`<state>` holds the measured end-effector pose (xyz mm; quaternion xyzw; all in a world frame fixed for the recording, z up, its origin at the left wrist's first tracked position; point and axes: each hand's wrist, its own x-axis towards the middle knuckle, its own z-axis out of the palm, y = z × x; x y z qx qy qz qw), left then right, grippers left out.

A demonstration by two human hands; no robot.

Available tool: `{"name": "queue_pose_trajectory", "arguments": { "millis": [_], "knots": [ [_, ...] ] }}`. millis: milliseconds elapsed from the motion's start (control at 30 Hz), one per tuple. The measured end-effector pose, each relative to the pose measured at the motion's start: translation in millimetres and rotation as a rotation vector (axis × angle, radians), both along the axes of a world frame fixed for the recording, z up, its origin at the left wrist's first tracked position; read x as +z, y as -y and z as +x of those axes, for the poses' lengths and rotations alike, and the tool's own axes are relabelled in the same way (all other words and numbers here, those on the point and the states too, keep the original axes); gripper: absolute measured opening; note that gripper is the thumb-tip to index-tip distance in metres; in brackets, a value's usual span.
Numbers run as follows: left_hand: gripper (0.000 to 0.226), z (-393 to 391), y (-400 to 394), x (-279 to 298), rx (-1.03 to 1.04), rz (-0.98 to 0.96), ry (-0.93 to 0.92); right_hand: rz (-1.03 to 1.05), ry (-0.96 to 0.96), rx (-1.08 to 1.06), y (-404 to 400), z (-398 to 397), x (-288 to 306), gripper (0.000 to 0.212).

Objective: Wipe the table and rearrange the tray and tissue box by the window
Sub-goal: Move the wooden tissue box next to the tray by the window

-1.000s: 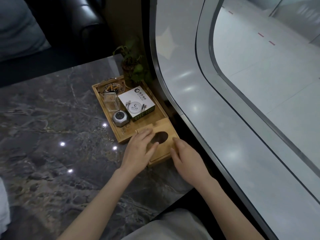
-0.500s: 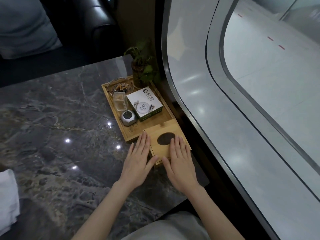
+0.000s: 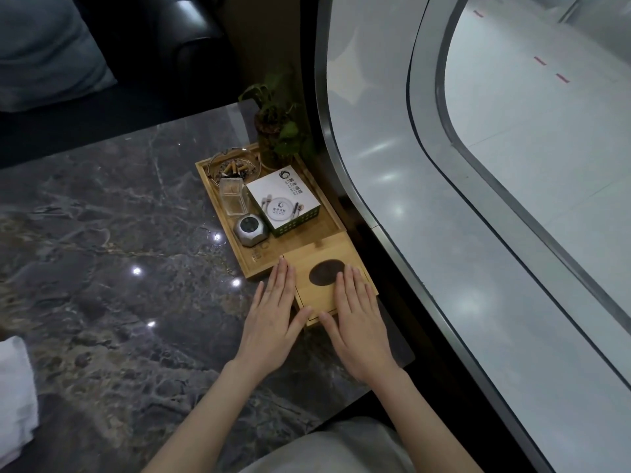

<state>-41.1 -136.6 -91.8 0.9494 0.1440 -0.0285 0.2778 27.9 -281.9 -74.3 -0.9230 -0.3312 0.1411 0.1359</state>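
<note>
Both palms lie flat, fingers together and extended, gripping nothing: the left hand (image 3: 273, 322) flanks the wooden tissue box (image 3: 324, 285), the right hand (image 3: 358, 319) rests on its lid. The box abuts the tray (image 3: 259, 261) near the window (image 3: 512, 199). Best nudged evenly with 2 hands, keeping edges flush against the tray, parallel to the table (image 3: 119, 250) edge.

Both forearms are bare, no sleeves showing, with a pale grey garment (image 3: 341, 448) below them.
</note>
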Motion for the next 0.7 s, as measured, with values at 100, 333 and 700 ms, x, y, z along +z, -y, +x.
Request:
{"name": "queue_pose_trajectory", "arguments": {
  "millis": [100,333,700],
  "knots": [
    [0.069,0.4,1.0,1.8,0.01,-0.01,0.005,0.022,0.01,0.012,1.3,1.1,-0.1,0.067],
    [0.067,1.4,1.9,1.6,0.013,-0.028,0.008,0.043,0.028,0.012,2.1,1.4,-7.8,0.068],
    [0.069,17.5,4.8,2.5,0.005,-0.005,-0.002,0.046,0.029,0.016,3.8,20.3,-4.6,0.063]
  ]
}}
